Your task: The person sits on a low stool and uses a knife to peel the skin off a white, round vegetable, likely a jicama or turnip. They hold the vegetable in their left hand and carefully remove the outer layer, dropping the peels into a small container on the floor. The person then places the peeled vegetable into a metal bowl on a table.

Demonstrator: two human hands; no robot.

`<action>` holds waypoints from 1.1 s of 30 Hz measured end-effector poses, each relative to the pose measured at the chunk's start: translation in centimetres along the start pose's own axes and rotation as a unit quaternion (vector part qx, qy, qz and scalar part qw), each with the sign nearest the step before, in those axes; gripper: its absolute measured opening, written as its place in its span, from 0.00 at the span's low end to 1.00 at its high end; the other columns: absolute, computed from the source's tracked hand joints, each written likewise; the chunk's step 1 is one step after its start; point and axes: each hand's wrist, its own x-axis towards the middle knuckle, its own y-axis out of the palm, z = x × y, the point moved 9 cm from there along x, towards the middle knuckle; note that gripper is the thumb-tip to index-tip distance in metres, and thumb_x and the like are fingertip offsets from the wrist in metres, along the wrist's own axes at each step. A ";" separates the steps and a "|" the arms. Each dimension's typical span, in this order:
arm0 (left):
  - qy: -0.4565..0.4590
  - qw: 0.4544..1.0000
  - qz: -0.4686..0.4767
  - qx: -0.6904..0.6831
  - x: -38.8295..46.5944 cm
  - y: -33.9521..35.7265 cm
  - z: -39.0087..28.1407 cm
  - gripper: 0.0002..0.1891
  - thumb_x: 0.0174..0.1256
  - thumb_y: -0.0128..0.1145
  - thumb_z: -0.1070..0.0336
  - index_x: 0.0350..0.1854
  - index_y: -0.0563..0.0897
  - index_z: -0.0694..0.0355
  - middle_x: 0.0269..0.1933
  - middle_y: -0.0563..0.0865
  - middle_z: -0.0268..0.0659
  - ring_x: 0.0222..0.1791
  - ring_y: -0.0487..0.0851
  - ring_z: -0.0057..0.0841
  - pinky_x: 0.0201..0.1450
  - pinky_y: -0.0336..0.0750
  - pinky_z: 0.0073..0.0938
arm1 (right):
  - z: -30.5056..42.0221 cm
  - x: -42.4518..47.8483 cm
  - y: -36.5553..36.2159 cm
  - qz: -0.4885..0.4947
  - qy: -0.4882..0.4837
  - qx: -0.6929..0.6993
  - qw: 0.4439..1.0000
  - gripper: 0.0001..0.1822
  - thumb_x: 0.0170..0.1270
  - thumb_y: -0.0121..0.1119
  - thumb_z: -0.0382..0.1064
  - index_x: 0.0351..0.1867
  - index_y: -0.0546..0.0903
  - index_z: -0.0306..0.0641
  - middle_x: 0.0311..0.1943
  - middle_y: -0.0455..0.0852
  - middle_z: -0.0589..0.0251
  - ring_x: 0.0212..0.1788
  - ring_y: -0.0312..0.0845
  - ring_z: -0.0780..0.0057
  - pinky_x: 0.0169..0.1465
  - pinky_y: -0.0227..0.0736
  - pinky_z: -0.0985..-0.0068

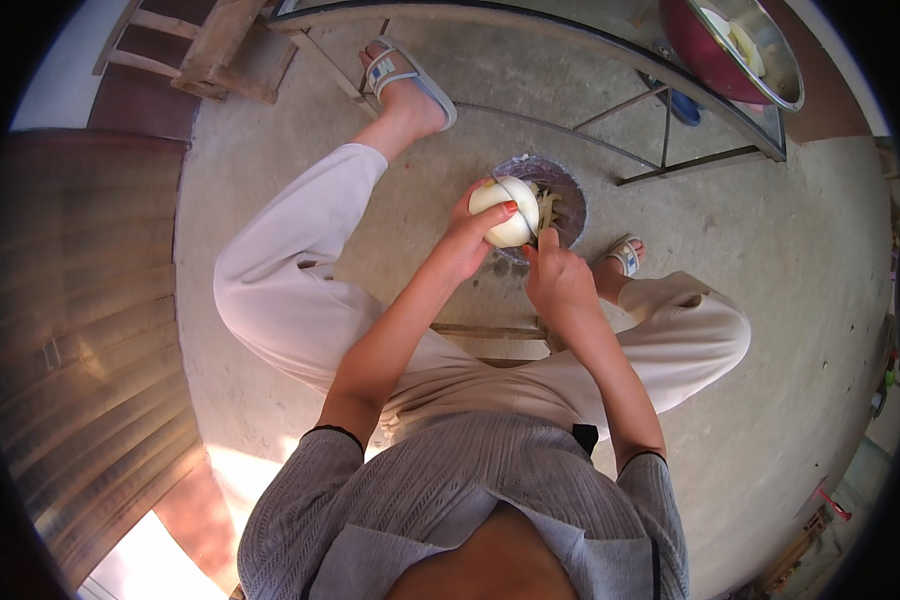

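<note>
My left hand (pixel 471 234) cradles a round, pale, peeled fruit or vegetable (pixel 501 231), with its thumb laid over the near side. My right hand (pixel 562 281) grips a knife; the thin blade of the knife (pixel 522 208) runs across the pale surface. Most of the handle is hidden in my fist. Below both hands stands a round bin (pixel 572 196) with a plastic liner, holding several pale strips of peel (pixel 547 205). Whether the blade has sunk into the flesh, I cannot tell.
A metal-framed table (pixel 495 10) spans the far side, its crossbars low to the floor. On its right end sits a maroon and steel bowl (pixel 709 56) with pale pieces (pixel 746 49). A wooden stool or bench (pixel 221 49) stands far left, and a corrugated metal panel (pixel 82 315) lines the left.
</note>
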 end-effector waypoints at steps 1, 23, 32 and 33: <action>0.009 1.000 -0.009 0.021 -0.1 -0.2 0.0 0.27 0.61 0.64 0.66 0.62 0.70 0.62 0.56 0.81 0.40 0.56 0.81 0.33 0.57 0.79 0.38 | 0.0 -0.2 -0.5 0.008 0.005 0.002 1.000 0.11 0.69 0.55 0.36 0.36 0.67 0.32 0.22 0.81 0.39 0.27 0.79 0.38 0.30 0.71 0.48; -0.048 0.998 0.009 -0.051 -1.0 0.1 0.5 0.28 0.64 0.63 0.64 0.64 0.69 0.60 0.59 0.79 0.41 0.60 0.79 0.34 0.61 0.77 0.40 | -0.6 1.3 -4.3 -0.150 -0.031 0.162 0.975 0.12 0.50 0.72 0.37 0.30 0.80 0.33 0.22 0.82 0.56 0.22 0.78 0.68 0.30 0.73 0.72; -0.047 0.997 0.011 -0.053 -1.0 0.1 0.5 0.29 0.63 0.65 0.64 0.65 0.68 0.61 0.59 0.78 0.41 0.60 0.78 0.34 0.60 0.78 0.40 | -0.1 2.0 -4.8 -0.102 -0.034 0.160 0.981 0.13 0.49 0.72 0.37 0.27 0.80 0.32 0.19 0.81 0.54 0.20 0.79 0.66 0.28 0.74 0.72; -0.051 0.997 0.013 -0.053 -1.0 0.1 0.6 0.29 0.63 0.65 0.64 0.65 0.68 0.60 0.59 0.78 0.41 0.60 0.78 0.34 0.60 0.78 0.40 | -0.4 2.0 -4.6 -0.098 -0.028 0.164 0.981 0.13 0.49 0.73 0.38 0.27 0.81 0.32 0.19 0.81 0.57 0.20 0.78 0.68 0.28 0.73 0.72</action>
